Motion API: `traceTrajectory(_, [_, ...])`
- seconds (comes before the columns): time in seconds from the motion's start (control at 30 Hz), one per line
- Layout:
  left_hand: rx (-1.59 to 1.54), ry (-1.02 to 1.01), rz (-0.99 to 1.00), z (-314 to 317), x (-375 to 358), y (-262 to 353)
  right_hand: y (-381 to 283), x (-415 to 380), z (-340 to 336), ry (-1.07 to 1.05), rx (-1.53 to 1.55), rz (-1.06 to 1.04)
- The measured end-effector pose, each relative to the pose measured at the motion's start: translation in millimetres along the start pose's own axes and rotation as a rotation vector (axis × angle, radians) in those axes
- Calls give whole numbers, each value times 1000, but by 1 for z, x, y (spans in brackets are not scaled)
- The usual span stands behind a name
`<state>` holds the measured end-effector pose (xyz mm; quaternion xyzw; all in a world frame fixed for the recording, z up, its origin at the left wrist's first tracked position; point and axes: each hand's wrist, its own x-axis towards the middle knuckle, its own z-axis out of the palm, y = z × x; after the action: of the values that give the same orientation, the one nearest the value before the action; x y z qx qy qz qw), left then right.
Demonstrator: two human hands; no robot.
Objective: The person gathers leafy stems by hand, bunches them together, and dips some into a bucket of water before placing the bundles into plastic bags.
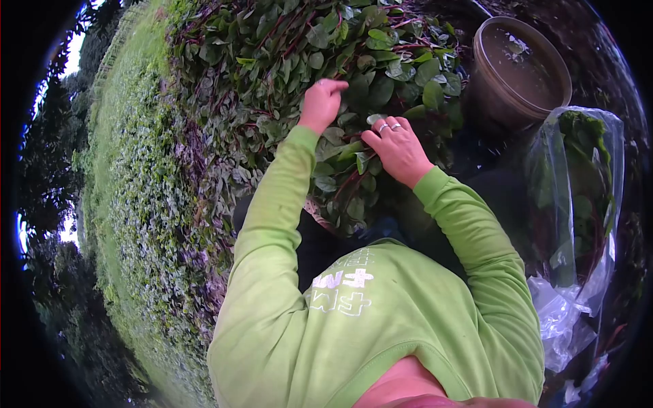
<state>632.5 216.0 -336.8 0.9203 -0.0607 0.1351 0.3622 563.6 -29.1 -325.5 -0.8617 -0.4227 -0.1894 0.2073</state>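
Note:
Dense leafy greens with reddish-purple stems [279,75] spread in front of me, looking like Malabar spinach. Among the leaves, my left hand [322,105] is closed, its fingers curled and pointing right; whatever they grip is hidden. To its right and nearer my body is my right hand [401,146], with rings on its fingers. It is curled down over the foliage, and the leaves conceal what lies inside it. A small pale leaf-like piece [375,119] shows at its fingertips. Loose leafy stems [350,180] lie below and between both hands.
A round brown bucket [486,75] holding murky liquid stands at the upper right. Below it, a clear plastic bag [615,163] contains large green leaves. More low plants [136,204] stretch along the left, with dark trees [51,299] beyond them.

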Motion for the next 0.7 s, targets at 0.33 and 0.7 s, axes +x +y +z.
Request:
traceTrajectory(0.33, [356, -106, -24, 12, 35, -4, 11, -3, -2, -25, -83, 120])
traceTrajectory(0.7, [339, -108, -72, 7, -7, 13, 9, -4, 2, -63, -43, 67])
